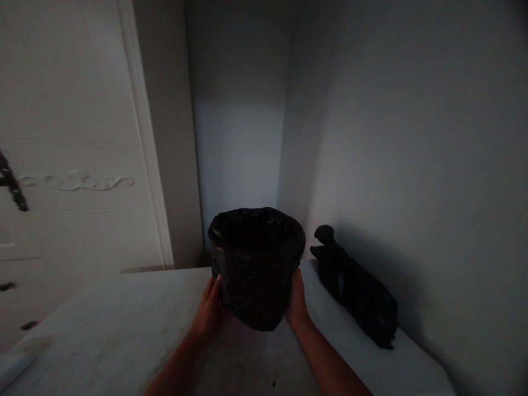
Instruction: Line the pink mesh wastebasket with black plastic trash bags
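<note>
Between my hands is a round bin lined with a black plastic bag (256,280), its mouth facing up and the bag folded over the rim. The bag covers most of the outside, so the bin's own wall hardly shows. My left hand (211,305) presses against its left side, fingers on the plastic. On the opposite side my right hand (296,297) grips it, with part of the fingers hidden behind the bag. The inside is too dark to make out.
A bunched black plastic bag (357,291) lies on the pale tabletop (136,319) at the right, close to the grey wall (433,165). Something pale (16,366) sits at the table's left front corner. A white door (74,110) with a dark handle (13,181) stands at the left.
</note>
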`<state>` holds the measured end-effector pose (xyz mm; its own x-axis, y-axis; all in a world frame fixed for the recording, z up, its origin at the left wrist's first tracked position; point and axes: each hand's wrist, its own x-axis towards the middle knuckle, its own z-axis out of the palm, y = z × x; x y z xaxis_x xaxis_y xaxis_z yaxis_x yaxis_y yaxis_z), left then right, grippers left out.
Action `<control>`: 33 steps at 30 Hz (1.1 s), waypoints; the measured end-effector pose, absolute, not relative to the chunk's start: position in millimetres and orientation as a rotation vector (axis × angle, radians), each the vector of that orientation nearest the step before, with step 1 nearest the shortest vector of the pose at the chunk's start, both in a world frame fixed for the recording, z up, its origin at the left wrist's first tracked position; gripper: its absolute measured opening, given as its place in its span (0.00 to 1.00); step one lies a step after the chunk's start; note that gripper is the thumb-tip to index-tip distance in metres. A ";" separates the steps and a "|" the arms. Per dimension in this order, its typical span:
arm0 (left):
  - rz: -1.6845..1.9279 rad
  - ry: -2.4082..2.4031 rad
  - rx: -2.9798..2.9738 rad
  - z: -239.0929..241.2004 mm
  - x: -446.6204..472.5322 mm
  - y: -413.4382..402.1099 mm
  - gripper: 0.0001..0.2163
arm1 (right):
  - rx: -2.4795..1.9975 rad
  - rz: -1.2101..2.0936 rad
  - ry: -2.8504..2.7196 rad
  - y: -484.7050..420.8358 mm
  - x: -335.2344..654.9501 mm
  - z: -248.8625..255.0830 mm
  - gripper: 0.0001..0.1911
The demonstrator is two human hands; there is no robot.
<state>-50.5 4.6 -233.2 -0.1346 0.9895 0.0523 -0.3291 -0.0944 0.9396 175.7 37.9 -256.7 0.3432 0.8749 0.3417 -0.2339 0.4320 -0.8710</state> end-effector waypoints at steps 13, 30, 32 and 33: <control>1.540 0.897 0.949 -234.0 -49.6 9.3 0.32 | -0.817 0.858 -0.941 38.7 175.9 -259.2 0.27; 1.549 0.871 0.938 -238.0 -51.4 9.8 0.34 | -0.799 0.871 -0.904 39.7 177.8 -261.3 0.26; 1.547 0.865 0.917 -240.6 -52.3 11.2 0.34 | -0.773 0.888 -0.877 40.5 177.6 -261.7 0.24; 1.553 0.867 0.906 -242.1 -52.9 12.1 0.34 | -0.760 0.894 -0.866 40.9 177.6 -261.9 0.24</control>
<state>-52.9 12.1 -242.1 -0.1212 0.9872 0.1034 -0.4302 -0.1461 0.8908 177.6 40.9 -261.9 0.3534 0.8837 0.3070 -0.3342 0.4257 -0.8409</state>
